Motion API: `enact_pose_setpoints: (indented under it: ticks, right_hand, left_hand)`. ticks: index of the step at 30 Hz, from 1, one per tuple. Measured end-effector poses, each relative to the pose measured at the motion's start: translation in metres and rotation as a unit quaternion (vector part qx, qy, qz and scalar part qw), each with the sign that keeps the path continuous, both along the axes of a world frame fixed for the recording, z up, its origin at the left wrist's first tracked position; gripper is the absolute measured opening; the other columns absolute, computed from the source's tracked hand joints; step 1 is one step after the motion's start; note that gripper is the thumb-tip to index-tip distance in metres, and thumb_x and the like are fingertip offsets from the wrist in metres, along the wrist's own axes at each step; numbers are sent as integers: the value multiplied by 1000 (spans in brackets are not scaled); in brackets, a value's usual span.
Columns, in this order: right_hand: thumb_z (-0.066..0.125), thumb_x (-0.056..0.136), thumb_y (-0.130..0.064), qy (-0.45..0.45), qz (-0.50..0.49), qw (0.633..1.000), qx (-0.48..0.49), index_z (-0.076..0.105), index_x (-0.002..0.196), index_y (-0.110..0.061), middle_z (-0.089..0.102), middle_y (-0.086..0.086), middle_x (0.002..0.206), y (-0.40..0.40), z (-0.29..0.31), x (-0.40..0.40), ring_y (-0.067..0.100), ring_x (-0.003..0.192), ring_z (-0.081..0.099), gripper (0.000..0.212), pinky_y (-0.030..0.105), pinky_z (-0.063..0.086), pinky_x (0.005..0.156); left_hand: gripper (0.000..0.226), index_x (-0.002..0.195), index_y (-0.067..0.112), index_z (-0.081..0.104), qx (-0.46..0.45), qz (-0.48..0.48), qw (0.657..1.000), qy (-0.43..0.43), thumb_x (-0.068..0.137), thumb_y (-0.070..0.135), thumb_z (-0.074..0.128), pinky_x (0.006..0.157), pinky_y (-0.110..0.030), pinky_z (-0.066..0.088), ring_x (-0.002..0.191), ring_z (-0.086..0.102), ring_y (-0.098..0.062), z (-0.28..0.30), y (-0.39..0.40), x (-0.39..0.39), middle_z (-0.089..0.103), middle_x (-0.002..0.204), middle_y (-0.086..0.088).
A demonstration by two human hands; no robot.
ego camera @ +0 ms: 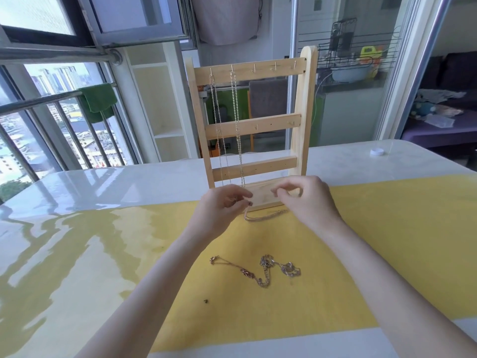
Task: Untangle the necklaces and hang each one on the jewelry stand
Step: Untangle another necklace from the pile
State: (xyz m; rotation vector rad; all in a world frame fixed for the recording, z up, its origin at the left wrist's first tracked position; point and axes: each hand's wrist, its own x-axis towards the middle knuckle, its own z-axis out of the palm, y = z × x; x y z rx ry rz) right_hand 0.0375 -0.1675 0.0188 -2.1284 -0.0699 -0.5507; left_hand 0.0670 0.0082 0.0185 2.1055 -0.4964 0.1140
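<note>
A wooden jewelry stand [254,125] with three cross bars and small hooks stands upright at the table's middle. Two silver chains [227,130] hang from its two leftmost top hooks down to the base. In front of the base, my left hand [222,208] pinches one end of a thin silver necklace [263,215], whose loop trails on the yellow mat below. My right hand [307,200] is raised beside it with thumb and forefinger pinched together, apparently on the same fine chain. Nearer to me lies a tangle of necklaces [260,270], gold and silver.
The yellow mat [387,241] covers a glossy white table [103,182]. A white bottle cap [377,151] sits at the far right. A small dark speck [206,301] lies on the mat. Window railing is to the left, glass door behind.
</note>
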Motion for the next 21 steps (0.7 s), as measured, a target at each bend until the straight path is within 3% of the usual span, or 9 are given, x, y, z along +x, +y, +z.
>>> enact_pose_setpoints:
  ticks: [3,6,10,15,21]
  right_hand:
    - [61,91,-10,102,130,978,130,73,86,-26,70,-13,85,10,4,-2,-13,64,56,21,6,39,62]
    - [62,89,-6,144,141,961,188,74,82,-20,73,3,81,13,-3,-1,4,58,52,19,20,42,60]
    - [64,87,-4,167,160,931,283,73,84,-13,72,0,78,12,-4,-2,5,60,53,13,20,40,55]
    - [70,83,-9,125,88,941,303,71,87,-4,66,4,76,7,-6,-1,11,61,47,6,20,39,56]
    - [73,79,-12,131,123,937,301,73,88,-4,64,4,73,11,-4,-2,5,57,50,12,17,40,54]
  left_hand:
    - [13,98,15,66,7,-32,999,-29,90,8,60,55,-8,35,55,48,3,6,-5,-3,60,76,6]
    - [12,95,16,63,-36,-40,998,-11,90,6,59,54,-9,36,55,47,2,10,-7,-6,58,72,7]
    - [16,88,23,63,-55,-25,998,-12,90,8,60,58,-15,39,64,48,-6,14,-7,-8,61,76,4]
    - [16,90,21,68,-74,-1,997,-23,90,8,60,64,-17,45,63,52,-1,15,-9,-10,66,79,8]
    - [17,89,21,69,-94,23,995,-30,89,7,60,67,-22,49,70,56,-5,12,-15,-10,67,81,10]
